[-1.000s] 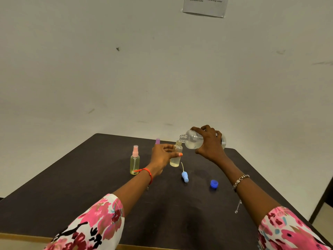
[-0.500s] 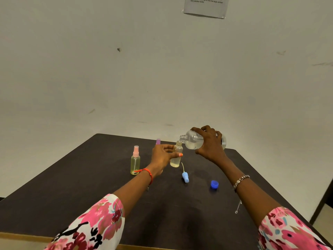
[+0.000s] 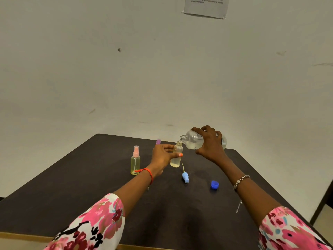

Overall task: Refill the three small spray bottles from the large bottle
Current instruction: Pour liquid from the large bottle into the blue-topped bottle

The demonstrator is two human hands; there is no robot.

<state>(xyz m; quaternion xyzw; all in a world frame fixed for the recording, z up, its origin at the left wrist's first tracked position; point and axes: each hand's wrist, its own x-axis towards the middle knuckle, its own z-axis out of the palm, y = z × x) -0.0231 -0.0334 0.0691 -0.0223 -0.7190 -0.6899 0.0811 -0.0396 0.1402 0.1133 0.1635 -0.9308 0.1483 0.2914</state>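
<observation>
My left hand (image 3: 163, 158) grips an uncapped small spray bottle (image 3: 176, 156) holding pale yellow liquid, standing on the dark table (image 3: 90, 186). My right hand (image 3: 210, 145) grips the large clear bottle (image 3: 193, 140), tipped on its side with its open mouth just above the small bottle's neck. A second small bottle with a pink sprayer (image 3: 135, 160) stands to the left, capped and holding yellow liquid. Behind my left hand only the purple top (image 3: 158, 141) of a third small bottle shows.
A light blue sprayer head with its tube (image 3: 185, 175) lies on the table in front of the held bottle. A dark blue cap (image 3: 214, 184) lies to its right. A small metal chain (image 3: 238, 206) lies near the right edge. The wall stands behind the table.
</observation>
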